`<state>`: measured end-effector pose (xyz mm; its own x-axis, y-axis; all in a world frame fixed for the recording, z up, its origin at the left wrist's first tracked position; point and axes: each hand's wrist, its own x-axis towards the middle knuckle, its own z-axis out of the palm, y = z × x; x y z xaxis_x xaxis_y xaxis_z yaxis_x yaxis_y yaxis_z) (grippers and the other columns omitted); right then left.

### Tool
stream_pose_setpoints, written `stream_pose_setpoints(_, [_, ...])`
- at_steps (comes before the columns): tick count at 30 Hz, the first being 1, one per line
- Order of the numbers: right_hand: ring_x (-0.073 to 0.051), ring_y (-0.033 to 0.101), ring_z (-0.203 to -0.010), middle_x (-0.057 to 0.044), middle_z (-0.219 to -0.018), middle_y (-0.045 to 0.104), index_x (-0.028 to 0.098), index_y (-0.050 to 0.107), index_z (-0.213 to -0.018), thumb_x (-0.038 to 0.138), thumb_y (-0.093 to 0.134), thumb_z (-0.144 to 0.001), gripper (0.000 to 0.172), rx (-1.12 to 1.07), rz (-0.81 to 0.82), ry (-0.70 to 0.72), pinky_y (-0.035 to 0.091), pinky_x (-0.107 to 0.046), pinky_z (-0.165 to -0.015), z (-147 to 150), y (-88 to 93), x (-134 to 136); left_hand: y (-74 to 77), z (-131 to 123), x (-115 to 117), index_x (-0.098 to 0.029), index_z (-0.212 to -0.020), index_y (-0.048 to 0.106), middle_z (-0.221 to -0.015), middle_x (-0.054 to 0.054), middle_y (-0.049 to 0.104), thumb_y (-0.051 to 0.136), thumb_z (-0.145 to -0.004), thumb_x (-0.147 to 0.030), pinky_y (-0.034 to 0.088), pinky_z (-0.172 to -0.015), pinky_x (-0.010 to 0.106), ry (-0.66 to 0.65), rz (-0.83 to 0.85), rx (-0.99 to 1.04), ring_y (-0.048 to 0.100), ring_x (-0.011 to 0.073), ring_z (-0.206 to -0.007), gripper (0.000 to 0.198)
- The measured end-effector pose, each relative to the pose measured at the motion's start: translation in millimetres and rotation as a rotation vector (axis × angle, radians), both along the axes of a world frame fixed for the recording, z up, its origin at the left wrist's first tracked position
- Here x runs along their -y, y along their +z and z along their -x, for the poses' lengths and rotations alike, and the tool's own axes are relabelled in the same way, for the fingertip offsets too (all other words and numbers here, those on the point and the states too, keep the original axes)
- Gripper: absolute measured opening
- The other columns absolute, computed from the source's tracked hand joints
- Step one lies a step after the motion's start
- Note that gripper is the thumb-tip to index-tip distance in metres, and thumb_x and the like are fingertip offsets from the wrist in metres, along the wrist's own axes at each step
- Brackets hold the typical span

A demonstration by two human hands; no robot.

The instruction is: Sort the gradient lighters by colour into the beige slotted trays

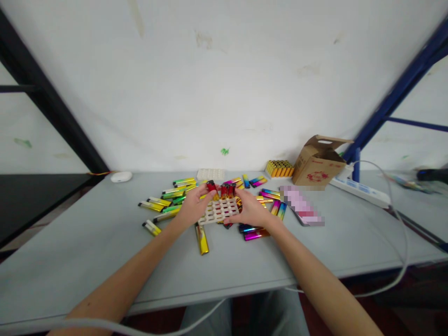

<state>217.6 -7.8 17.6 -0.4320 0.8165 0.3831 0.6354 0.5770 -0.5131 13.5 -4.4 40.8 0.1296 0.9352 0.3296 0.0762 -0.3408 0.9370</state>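
A white plastic tray with rows of holes (pixel 219 212) is held low over the table's middle. Several red lighters (pixel 228 191) stand upright along its far row. My left hand (pixel 194 203) pinches a red lighter (pixel 212 187), slightly tilted, at the tray's far left corner. On the tray's right side my right hand (pixel 252 207) is closed, thumb on the near edge and fingers behind. Loose yellow and green lighters (pixel 168 201) lie to the left, and one yellow lighter (pixel 202 239) lies in front. Pink, purple and blue lighters (pixel 257 233) lie beside and under my right hand.
Against the wall are another white holed tray (pixel 211 174), a block of orange-yellow lighters (pixel 280 169) and an open cardboard box (pixel 318 163). A phone (pixel 303 207) and power strip (pixel 362 191) lie right; a white case (pixel 121 177) sits left. A white cable (pixel 402 228) hangs over the edge.
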Motion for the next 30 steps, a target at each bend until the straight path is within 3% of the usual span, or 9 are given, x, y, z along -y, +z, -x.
stream_pose_setpoints(5, [-0.030,0.059,-0.098,-0.014,-0.109,0.063,0.015,0.057,-0.111,0.058,0.082,-0.053,0.076,0.016,0.001,-0.005,0.047,-0.041,-0.085,2,0.3,2,-5.6,3,-3,-0.018,-0.087,0.071,-0.089,0.006,0.072,0.069,-0.076,-0.025,0.050,-0.085,0.030,0.002,-0.042,-0.096,0.066,0.0229,-0.090,0.014])
stream_pose_setpoints(12, [-0.031,0.059,-0.101,-0.015,-0.111,0.063,0.012,0.057,-0.112,0.059,0.082,-0.054,0.078,0.031,0.031,-0.003,0.046,-0.041,-0.087,3,1.5,3,-14.3,10,-10,-0.015,-0.095,0.069,-0.091,0.007,0.073,0.052,-0.085,-0.037,0.052,-0.082,0.037,-0.011,-0.152,-0.492,0.066,0.0256,-0.087,0.030])
stream_pose_setpoints(18, [-0.028,0.060,-0.095,-0.013,-0.107,0.064,0.013,0.056,-0.115,0.060,0.080,-0.058,0.078,-0.031,0.017,-0.024,0.047,-0.040,-0.083,-2,-0.4,-1,-16.5,13,-11,-0.015,-0.116,0.063,-0.117,0.010,0.069,0.051,-0.087,-0.044,0.048,-0.096,0.041,0.046,-0.188,-0.559,0.063,0.0268,-0.108,0.043])
stream_pose_setpoints(23, [-0.031,0.058,-0.103,-0.014,-0.114,0.062,0.014,0.054,-0.121,0.055,0.081,-0.059,0.079,-0.102,-0.018,-0.106,0.046,-0.044,-0.089,-16,-5.3,-11,-18.1,17,-10,-0.013,-0.123,0.059,-0.125,0.013,0.064,0.052,-0.086,-0.050,0.043,-0.105,0.044,0.139,-0.257,-0.639,0.059,0.0275,-0.116,0.052])
stream_pose_setpoints(30, [-0.032,0.056,-0.111,-0.015,-0.120,0.061,0.015,0.052,-0.127,0.051,0.082,-0.060,0.082,-0.161,0.012,-0.137,0.043,-0.046,-0.096,-36,-17.1,-28,-33.4,21,-15,-0.012,-0.128,0.056,-0.136,0.016,0.056,0.058,-0.085,-0.047,0.037,-0.110,0.047,0.065,-0.465,-0.839,0.050,0.0294,-0.127,0.056])
